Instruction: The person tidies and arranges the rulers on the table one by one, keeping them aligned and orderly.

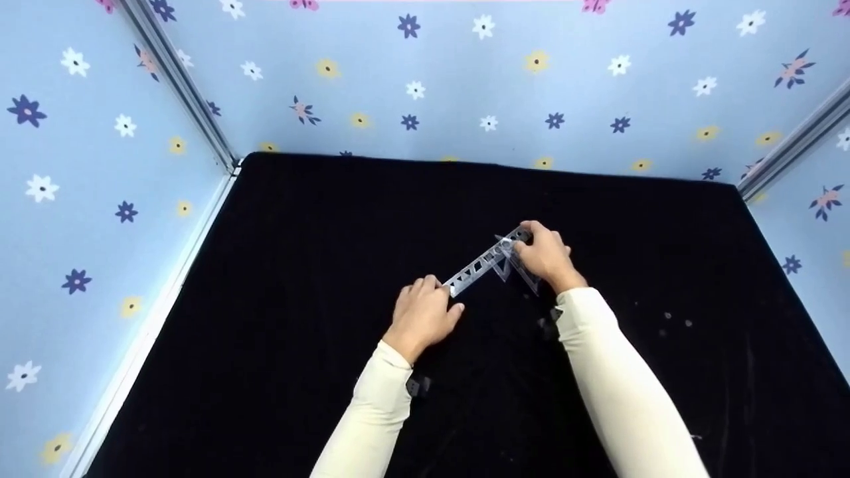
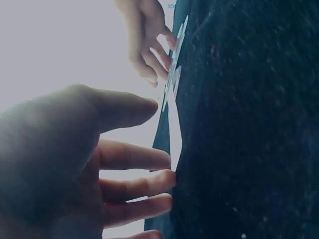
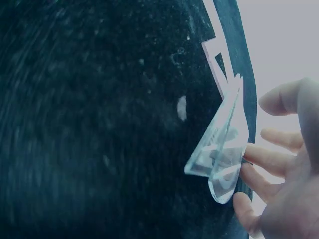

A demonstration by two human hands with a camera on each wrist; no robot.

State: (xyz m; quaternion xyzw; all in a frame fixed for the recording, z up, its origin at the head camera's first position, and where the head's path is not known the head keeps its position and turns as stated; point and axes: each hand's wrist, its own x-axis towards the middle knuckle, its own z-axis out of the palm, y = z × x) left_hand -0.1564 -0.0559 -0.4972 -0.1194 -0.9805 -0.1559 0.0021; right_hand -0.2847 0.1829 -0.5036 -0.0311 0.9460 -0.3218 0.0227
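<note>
A clear plastic ruler [image 1: 468, 272] with a row of cut-out shapes lies slantwise between the two hands. My left hand [image 1: 424, 313] touches its near left end; in the left wrist view the fingers [image 2: 134, 188] stretch toward the ruler [image 2: 174, 132] and the thumb stands apart. At the far right end is my right hand [image 1: 546, 253], fingertips on or beside the ruler, thumb apart in the right wrist view. Clear angled pieces [image 1: 503, 271], one with a triangular opening like a set square, lie across and beneath the ruler; the overlap makes their outlines hard to separate.
Black cloth [image 1: 319, 265] covers the table. Light blue flowered panels [image 1: 451, 93] close it off at the back and both sides, with metal posts [image 1: 192, 86] at the corners. A few small pale specks [image 1: 668, 316] lie on the cloth at the right.
</note>
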